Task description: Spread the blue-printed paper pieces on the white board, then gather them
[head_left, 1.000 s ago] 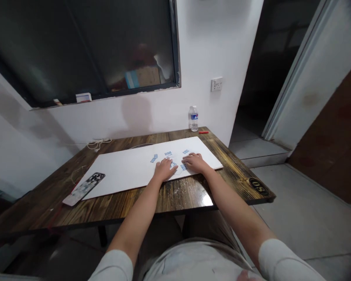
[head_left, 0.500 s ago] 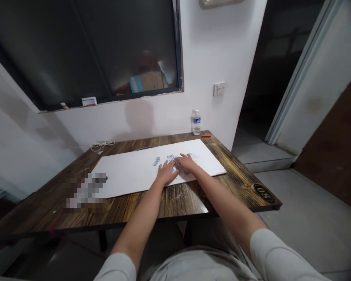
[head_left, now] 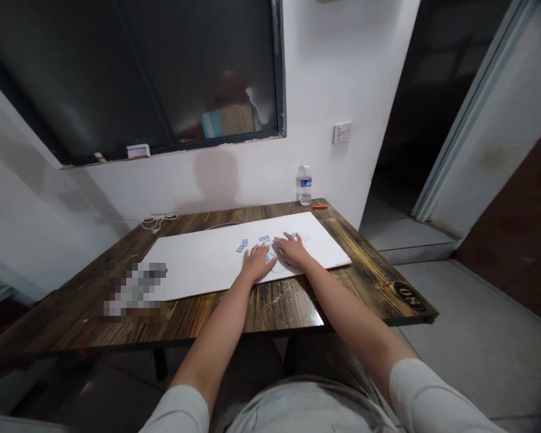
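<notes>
A long white board [head_left: 193, 258] lies on the dark wooden table. My left hand [head_left: 256, 264] rests on the board with its fingers spread. Beside it, to the right, my right hand [head_left: 294, 250] also lies flat, fingers stretched out. Small blue-and-white pieces or printed marks surround both hands; one cluster [head_left: 242, 245] shows left of my left hand and another pair [head_left: 264, 239] just beyond it. More blue bits show between the hands, partly covered by the fingers. Whether they are loose pieces or drawn marks is too small to tell.
On the table [head_left: 374, 276], a water bottle [head_left: 305, 187] stands at the far right edge with a red pen-like stick [head_left: 320, 207] by it. A white cable [head_left: 155, 221] lies at the back left. A blurred patch [head_left: 137, 288] covers the board's left end.
My right hand has shifted slightly right, so the gap between my hands is wider. More of the blue marks between them show. The view has moved a little.
</notes>
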The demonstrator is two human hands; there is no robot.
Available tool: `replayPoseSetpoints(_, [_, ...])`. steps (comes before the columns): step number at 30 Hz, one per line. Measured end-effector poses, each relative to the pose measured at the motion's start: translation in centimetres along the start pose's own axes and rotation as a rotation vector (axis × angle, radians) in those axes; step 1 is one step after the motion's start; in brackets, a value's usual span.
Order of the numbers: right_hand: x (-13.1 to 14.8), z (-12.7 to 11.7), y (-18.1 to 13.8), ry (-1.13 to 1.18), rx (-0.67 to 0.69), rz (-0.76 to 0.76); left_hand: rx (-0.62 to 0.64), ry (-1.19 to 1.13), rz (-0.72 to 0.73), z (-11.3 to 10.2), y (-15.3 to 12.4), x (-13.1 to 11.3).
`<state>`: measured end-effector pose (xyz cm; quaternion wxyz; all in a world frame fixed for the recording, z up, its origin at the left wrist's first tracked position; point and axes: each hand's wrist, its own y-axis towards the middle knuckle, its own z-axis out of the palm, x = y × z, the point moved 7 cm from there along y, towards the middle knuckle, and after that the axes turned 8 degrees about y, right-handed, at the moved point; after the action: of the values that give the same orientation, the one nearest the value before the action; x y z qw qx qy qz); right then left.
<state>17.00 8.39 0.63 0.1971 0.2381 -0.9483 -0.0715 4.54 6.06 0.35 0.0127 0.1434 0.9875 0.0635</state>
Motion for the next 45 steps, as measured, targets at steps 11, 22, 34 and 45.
replayPoseSetpoints(11, [1.5, -1.3, -0.6, -0.005, 0.018, -0.096, -0.019, 0.012, -0.018, 0.2, 0.0, 0.5])
replayPoseSetpoints(22, [1.2, -2.0, -0.7, -0.022, -0.082, -0.047, -0.097, 0.115, -0.064, -1.6, -0.7, 0.2])
replayPoseSetpoints(34, [1.5, 1.1, 1.2, 0.061, 0.045, -0.071, -0.154, 0.191, -0.227, -2.2, -1.0, 1.1])
replayPoseSetpoints(45, [1.3, -0.2, 0.2, 0.095, 0.027, -0.082, -0.031, 0.107, -0.198, -1.0, -0.8, 1.5])
